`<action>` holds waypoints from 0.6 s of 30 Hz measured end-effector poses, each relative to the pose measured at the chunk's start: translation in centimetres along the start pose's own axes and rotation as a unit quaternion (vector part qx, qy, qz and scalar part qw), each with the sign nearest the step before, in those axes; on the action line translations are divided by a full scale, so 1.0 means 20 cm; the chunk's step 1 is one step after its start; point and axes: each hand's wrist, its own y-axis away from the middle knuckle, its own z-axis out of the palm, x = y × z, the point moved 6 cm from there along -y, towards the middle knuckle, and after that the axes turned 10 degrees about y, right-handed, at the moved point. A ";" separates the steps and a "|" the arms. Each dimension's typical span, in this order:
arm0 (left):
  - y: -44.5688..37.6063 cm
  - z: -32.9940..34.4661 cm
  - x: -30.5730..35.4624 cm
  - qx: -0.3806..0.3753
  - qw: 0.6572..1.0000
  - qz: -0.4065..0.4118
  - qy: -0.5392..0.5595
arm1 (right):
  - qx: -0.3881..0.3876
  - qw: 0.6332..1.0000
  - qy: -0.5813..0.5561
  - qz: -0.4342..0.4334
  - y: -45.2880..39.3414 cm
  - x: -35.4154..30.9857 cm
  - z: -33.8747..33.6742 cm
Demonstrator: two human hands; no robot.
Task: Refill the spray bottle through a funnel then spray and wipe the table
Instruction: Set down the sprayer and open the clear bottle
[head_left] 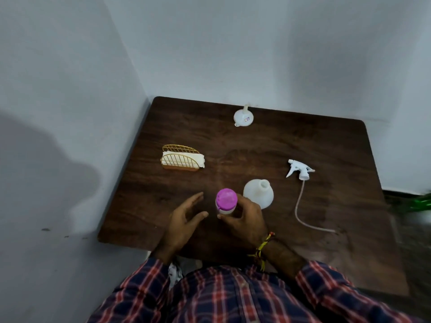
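Right hand [245, 220] grips the pink-capped refill bottle [225, 201] near the table [326, 141] front edge; left hand [184, 217] hovers spread just beside it. Uncapped spray bottle [258, 193] touches the right hand's far side; trigger head [299, 169] lies well right, funnel [243, 116] at the back edge.

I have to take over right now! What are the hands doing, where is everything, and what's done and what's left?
Right hand: grip on the pink-capped bottle, cap on.
Left hand: open beside it, holding nothing.
Spray bottle: upright, open-necked, behind the right hand.
Sprayer head: off, lying on the table to the right.
Funnel: far edge, mouth down.
Tissue holder: left.
Done: sprayer removed.
Left: place funnel, uncap, pour, refit sprayer, spray, wipe.
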 end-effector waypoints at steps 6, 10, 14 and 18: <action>0.10 0.21 0.35 -0.091 0.994 0.054 0.038 | -0.053 0.997 -0.050 -0.041 0.01 -0.02 -0.05; 0.07 0.28 0.59 -0.094 0.991 0.098 0.011 | -0.074 0.992 -0.071 -0.069 0.01 -0.06 -0.10; 0.03 0.30 0.84 -0.122 0.980 0.132 0.083 | -0.030 0.985 -0.130 -0.111 -0.02 -0.17 -0.20; -0.02 0.39 1.04 -0.107 0.975 0.179 0.070 | 0.006 0.980 -0.162 -0.113 -0.07 -0.23 -0.27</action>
